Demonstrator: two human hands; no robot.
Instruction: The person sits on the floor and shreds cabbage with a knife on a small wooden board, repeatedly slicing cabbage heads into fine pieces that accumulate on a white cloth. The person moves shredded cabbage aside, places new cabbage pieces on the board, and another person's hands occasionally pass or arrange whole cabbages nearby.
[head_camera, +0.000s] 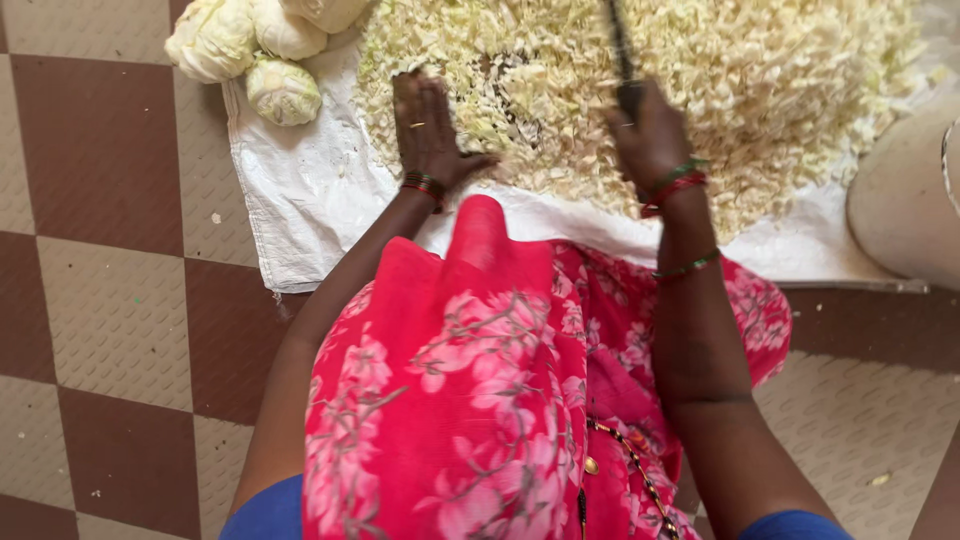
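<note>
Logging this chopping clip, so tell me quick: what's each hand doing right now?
Left hand: open, flat on the shredded cabbage.
Right hand: closed around the handle of a knife.

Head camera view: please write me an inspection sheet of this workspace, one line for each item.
Surface: white woven sheet spread on a floor of brown and cream tiles.
Job's things: large heap of shredded cabbage on the sheet; knife with a dark blade raised over it.
Clutter: pale cabbage pieces at the sheet's upper left corner; small crumbs on the tiles.
Hands: left hand flat, fingers spread, pressing on the shreds; right hand closed round the knife handle.
Cables: nothing seen.
Surroundings: rounded pale container at the right edge, partly out of view; the person's red flowered cloth fills the foreground.
</note>
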